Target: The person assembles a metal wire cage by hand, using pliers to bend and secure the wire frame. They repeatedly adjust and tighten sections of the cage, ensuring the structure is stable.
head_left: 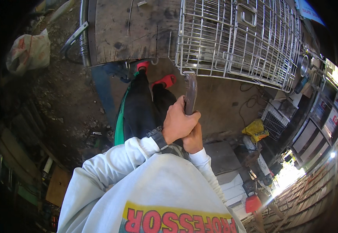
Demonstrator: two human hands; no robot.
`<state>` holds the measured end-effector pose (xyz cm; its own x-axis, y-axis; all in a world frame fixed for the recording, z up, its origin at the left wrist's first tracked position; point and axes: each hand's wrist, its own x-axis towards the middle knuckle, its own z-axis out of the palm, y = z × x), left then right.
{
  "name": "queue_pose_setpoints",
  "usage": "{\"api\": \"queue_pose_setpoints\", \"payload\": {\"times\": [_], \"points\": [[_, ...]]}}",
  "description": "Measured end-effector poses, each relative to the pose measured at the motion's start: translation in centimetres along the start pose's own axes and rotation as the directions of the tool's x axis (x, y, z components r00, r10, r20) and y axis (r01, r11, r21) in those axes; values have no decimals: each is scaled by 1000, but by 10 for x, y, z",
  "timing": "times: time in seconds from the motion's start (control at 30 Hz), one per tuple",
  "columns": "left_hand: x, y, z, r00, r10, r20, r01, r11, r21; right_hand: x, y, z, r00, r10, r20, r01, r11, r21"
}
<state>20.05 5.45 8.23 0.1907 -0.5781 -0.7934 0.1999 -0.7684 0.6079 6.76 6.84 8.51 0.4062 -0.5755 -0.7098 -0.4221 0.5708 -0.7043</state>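
Both grips are seen closed on one rusty metal tool (190, 93): the left hand (178, 124) is wrapped around its lower handle, a dark watch (158, 136) being worn on that wrist, and the right hand (193, 139) is clamped just below and partly behind the left, so its fingers are mostly hidden. The tool is held upright in front of the body, and its upper end is set against the lower corner of a wire cage (239, 39).

At the far left, a pale sack (28, 50) is seen lying on the dirt floor. Further right, a worn wooden worktop (134, 27) is shown with a dark hose (84, 39) hung along its left edge. The cage is rested on that worktop and juts over its front edge. Below it, dark trousers with a green stripe and red sandals (165, 80) are seen. To the right, a yellow bag (255, 130) is found on the floor, and lower down a red container (253, 203).
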Motion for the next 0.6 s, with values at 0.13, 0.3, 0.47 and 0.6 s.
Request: {"api": "queue_pose_setpoints", "payload": {"times": [0.13, 0.3, 0.47, 0.6], "points": [[1, -1, -3, 999, 39, -11, -39, 999, -24, -5, 12, 2, 998, 23, 58, -25, 998, 49], [12, -14, 5, 987, 156, -47, -159, 984, -84, 17, 50, -3, 994, -56, 94, 54, 998, 22], [21, -33, 8, 933, 347, -98, -343, 937, 60, 48, 32, -10, 978, -52, 203, 56, 998, -12], [25, -27, 12, 937, 326, -128, -316, 944, 97, 56, 41, -18, 972, -65, 225, 68, 998, -6]]}}
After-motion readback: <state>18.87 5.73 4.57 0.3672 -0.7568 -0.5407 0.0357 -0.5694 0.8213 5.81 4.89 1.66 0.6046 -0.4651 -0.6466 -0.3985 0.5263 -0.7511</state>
